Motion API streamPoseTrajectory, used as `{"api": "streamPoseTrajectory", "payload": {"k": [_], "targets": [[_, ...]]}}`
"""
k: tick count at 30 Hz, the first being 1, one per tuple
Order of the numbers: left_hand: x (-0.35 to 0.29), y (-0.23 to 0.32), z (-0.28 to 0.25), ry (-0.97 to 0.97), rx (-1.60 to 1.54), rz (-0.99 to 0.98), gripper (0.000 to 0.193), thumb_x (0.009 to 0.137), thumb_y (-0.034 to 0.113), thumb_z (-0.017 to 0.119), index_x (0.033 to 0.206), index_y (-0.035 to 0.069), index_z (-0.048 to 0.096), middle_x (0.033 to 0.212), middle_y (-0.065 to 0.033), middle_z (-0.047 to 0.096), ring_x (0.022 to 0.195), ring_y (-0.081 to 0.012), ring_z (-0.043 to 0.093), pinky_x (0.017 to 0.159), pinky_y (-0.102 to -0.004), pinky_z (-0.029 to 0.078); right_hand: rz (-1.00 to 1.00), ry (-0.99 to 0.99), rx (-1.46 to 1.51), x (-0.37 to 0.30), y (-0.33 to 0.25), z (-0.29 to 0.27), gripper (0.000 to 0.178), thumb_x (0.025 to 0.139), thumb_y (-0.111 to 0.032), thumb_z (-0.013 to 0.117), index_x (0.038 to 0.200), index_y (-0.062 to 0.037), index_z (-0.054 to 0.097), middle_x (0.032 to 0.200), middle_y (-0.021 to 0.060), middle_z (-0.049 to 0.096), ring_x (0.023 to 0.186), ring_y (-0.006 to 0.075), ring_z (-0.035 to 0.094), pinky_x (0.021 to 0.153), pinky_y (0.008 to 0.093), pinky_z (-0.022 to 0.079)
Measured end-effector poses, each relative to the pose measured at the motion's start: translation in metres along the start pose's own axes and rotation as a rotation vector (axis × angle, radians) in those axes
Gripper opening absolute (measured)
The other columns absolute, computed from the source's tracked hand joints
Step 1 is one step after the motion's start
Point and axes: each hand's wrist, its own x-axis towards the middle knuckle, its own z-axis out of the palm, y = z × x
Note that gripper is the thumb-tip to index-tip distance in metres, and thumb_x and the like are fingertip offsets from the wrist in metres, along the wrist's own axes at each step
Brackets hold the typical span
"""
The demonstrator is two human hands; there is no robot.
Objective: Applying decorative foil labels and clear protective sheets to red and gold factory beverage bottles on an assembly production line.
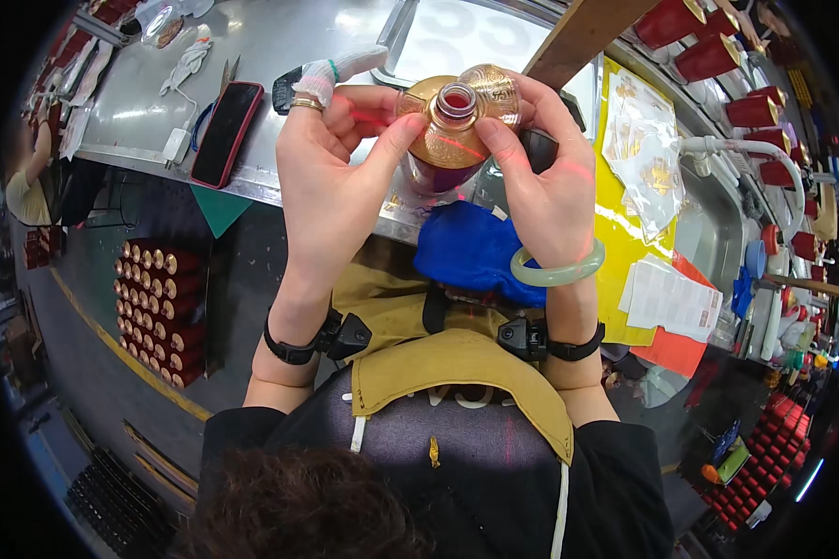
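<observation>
A dark red glass bottle (pixel 438 175) with a gold shoulder and an open, uncapped neck (pixel 456 101) is upright at the near edge of the metal table. A gold-patterned decal (pixel 497 90) lies around its shoulder, with its sides spreading out beside the neck. My left hand (pixel 340 154) pinches the decal's left side, the thumb pressing on the gold shoulder. On one of its fingers is a white fabric cover (pixel 322 79). My right hand (pixel 550 154) pinches the decal's right side, thumb also against the shoulder. Red light lines cross both hands and the bottle.
A white tray (pixel 391 35) of liquid lies beyond the bottle. Left are a phone (pixel 226 135) and a glove (pixel 188 65). Decal sheets (pixel 641 149) lie on a yellow board (pixel 615 303) at right, near a sink (pixel 708 244). A blue cloth (pixel 471 247) covers my lap; stacked red-and-gold pieces (pixel 158 317) stand lower left.
</observation>
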Motion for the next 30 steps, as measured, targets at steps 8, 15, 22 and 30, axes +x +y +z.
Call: {"api": "streamPoseTrajectory", "payload": {"k": [8,15,22,30], "targets": [[0.0,-0.001,0.0,0.002,0.008,0.003,0.054,0.089,-0.008,0.073,0.137,-0.005,0.049,0.106,-0.0109,0.068,0.097,-0.0144,0.068,0.088,-0.0267,0.056,0.022,0.003,0.01,0.0,-0.003,0.0,0.034,0.09,-0.002,0.072,0.123,-0.0001,0.064,0.078,0.0063,0.062,0.069,0.0124,0.055,0.063,0.0271,0.047],[0.0,0.001,0.0,-0.006,-0.037,0.004,0.054,0.088,-0.008,0.073,0.137,-0.005,0.049,0.106,-0.0115,0.068,0.097,-0.0147,0.068,0.087,-0.0267,0.056,0.114,-0.031,0.044,-0.001,-0.012,-0.004,0.037,0.09,-0.002,0.072,0.126,0.0008,0.064,0.082,0.0043,0.064,0.071,0.0098,0.056,0.065,0.0254,0.048],[0.001,-0.001,-0.002,-0.012,-0.001,0.004,0.055,0.088,-0.008,0.074,0.138,-0.005,0.049,0.108,-0.0122,0.068,0.097,-0.0154,0.068,0.088,-0.0272,0.056,0.042,-0.015,0.035,-0.002,-0.004,-0.003,0.037,0.091,-0.003,0.072,0.127,0.0011,0.063,0.083,0.0046,0.064,0.073,0.0101,0.057,0.066,0.0249,0.048],[0.001,-0.002,-0.003,-0.017,-0.038,-0.004,0.057,0.088,-0.008,0.074,0.138,-0.005,0.048,0.111,-0.014,0.068,0.101,-0.0176,0.068,0.09,-0.0286,0.057,0.031,-0.013,-0.022,-0.003,-0.005,-0.003,0.036,0.09,-0.003,0.073,0.125,0.0012,0.064,0.083,0.0059,0.065,0.071,0.0108,0.057,0.064,0.0249,0.048]]}}
